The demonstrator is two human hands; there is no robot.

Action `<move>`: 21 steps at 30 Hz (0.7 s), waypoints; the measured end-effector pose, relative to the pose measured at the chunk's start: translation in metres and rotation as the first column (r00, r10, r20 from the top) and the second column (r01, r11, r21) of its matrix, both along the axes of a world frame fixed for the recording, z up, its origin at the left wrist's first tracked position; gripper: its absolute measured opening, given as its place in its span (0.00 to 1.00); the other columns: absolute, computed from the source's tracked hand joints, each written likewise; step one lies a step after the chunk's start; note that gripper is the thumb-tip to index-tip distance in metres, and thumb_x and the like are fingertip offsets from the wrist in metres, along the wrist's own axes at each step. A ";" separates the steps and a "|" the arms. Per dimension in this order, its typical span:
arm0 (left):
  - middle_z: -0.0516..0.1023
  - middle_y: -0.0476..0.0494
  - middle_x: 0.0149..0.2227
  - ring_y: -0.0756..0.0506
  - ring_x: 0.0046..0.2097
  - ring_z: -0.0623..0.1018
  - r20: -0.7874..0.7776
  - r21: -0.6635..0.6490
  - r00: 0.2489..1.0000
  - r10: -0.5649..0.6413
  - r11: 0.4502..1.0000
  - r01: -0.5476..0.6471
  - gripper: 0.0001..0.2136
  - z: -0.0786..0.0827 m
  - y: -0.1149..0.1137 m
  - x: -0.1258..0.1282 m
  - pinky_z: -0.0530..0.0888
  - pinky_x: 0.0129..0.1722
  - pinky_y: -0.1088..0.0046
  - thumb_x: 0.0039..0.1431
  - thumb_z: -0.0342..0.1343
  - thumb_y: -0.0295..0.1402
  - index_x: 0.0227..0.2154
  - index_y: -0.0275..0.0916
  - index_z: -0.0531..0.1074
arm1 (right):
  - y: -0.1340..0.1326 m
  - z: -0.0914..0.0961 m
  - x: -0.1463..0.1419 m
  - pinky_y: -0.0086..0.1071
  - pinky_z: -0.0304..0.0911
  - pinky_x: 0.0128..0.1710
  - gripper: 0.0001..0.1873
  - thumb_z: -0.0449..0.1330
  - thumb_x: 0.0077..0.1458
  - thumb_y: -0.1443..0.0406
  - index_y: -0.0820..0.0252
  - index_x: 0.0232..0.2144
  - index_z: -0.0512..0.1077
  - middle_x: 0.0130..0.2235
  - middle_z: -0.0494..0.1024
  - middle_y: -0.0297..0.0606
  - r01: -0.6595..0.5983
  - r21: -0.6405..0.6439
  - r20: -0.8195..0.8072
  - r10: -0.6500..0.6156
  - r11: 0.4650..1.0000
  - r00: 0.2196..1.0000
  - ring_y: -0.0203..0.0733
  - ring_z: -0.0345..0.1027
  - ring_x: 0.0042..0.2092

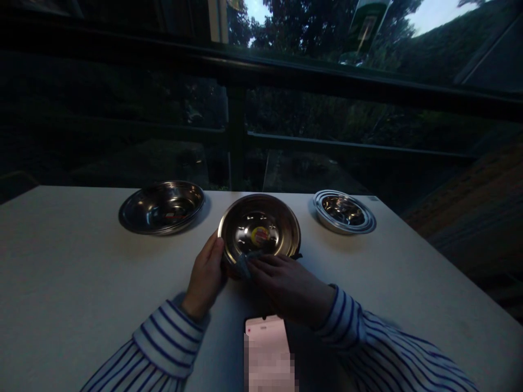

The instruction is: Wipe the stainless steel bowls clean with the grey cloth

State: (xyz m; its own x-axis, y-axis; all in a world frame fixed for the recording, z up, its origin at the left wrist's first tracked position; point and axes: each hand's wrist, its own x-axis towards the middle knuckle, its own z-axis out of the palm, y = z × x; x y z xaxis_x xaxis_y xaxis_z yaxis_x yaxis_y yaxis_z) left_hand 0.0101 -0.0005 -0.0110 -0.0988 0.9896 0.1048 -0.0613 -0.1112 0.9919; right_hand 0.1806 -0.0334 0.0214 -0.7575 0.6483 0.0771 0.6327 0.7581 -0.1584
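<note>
Gaps flank the middle bowl; a phone obstructs the near side.

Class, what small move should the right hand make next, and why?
Probably slide the cloth along the bowl's rim: the right hand has it at the near edge, while the left hand holds the bowl's left side.

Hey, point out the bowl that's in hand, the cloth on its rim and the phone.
Metal bowl (261,216): head view, on its shiny inside.
Cloth (244,265): head view, on its bunched part, by the bowl's near rim.
Smartphone (267,351): head view, on its lit screen.
</note>
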 end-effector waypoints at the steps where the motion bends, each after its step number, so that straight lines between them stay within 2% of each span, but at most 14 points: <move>1: 0.77 0.41 0.42 0.42 0.44 0.75 -0.006 0.010 1.000 0.006 1.000 -0.006 0.24 0.000 0.000 0.000 0.70 0.44 0.65 0.54 0.49 0.44 0.50 0.37 0.66 | 0.000 -0.002 -0.003 0.44 0.57 0.50 0.31 0.51 0.51 0.70 0.72 0.57 0.51 0.55 0.62 0.52 0.007 0.017 -0.010 -0.007 1.000 1.000 0.51 0.53 0.55; 4: 0.72 0.42 0.51 0.43 0.51 0.70 -0.030 0.024 0.999 0.026 0.999 -0.025 0.23 0.000 -0.001 0.001 0.65 0.50 0.67 0.56 0.48 0.43 0.52 0.38 0.65 | 0.000 -0.009 -0.013 0.44 0.57 0.50 0.30 0.49 0.53 0.69 0.74 0.58 0.49 0.58 0.58 0.53 0.028 0.084 -0.036 -0.025 0.996 0.999 0.52 0.51 0.57; 6: 0.70 0.43 0.53 0.43 0.54 0.68 -0.059 0.021 0.998 0.033 0.999 -0.032 0.22 0.000 -0.001 0.000 0.63 0.53 0.67 0.57 0.47 0.42 0.52 0.39 0.64 | -0.001 -0.008 -0.013 0.44 0.57 0.50 0.31 0.49 0.52 0.69 0.75 0.57 0.50 0.58 0.58 0.54 0.024 0.082 -0.010 -0.023 0.996 1.000 0.52 0.53 0.56; 9: 0.71 0.43 0.51 0.42 0.53 0.69 -0.087 0.007 0.995 0.052 0.999 -0.052 0.23 0.001 -0.001 -0.002 0.64 0.52 0.66 0.56 0.48 0.43 0.52 0.39 0.65 | -0.003 0.001 -0.005 0.43 0.58 0.49 0.30 0.52 0.49 0.70 0.73 0.55 0.54 0.53 0.65 0.53 0.068 0.029 0.056 -0.070 0.997 0.996 0.51 0.57 0.52; 12: 0.75 0.41 0.47 0.40 0.48 0.73 -0.073 -0.020 0.996 0.058 0.998 -0.059 0.24 0.002 -0.002 -0.003 0.70 0.46 0.63 0.53 0.50 0.45 0.50 0.38 0.67 | -0.003 0.007 0.003 0.43 0.57 0.49 0.27 0.52 0.49 0.70 0.70 0.53 0.58 0.49 0.69 0.51 0.101 -0.016 0.062 -0.100 0.995 0.993 0.49 0.59 0.50; 16: 0.75 0.41 0.47 0.39 0.47 0.73 -0.075 -0.061 0.995 0.072 0.995 -0.076 0.24 0.004 -0.007 -0.003 0.72 0.45 0.63 0.52 0.51 0.46 0.50 0.39 0.67 | 0.002 -0.001 -0.005 0.40 0.56 0.52 0.32 0.53 0.48 0.66 0.70 0.56 0.54 0.55 0.63 0.48 0.037 -0.093 -0.067 -0.044 0.995 0.997 0.49 0.54 0.53; 19: 0.73 0.43 0.49 0.40 0.50 0.72 -0.091 -0.101 0.993 0.070 0.992 -0.079 0.25 0.006 -0.011 -0.004 0.69 0.49 0.64 0.52 0.50 0.47 0.51 0.40 0.66 | 0.004 -0.009 -0.013 0.41 0.52 0.54 0.31 0.49 0.52 0.65 0.69 0.58 0.52 0.57 0.60 0.46 0.073 -0.110 -0.144 -0.089 0.991 0.986 0.49 0.51 0.56; 21: 0.75 0.42 0.47 0.39 0.47 0.73 -0.083 -0.149 0.994 0.073 0.985 -0.085 0.26 0.007 -0.012 -0.004 0.71 0.46 0.64 0.51 0.51 0.47 0.51 0.40 0.67 | 0.003 -0.012 -0.013 0.41 0.54 0.53 0.31 0.51 0.52 0.63 0.69 0.57 0.54 0.56 0.62 0.47 0.071 -0.138 -0.129 -0.089 0.988 0.988 0.50 0.53 0.55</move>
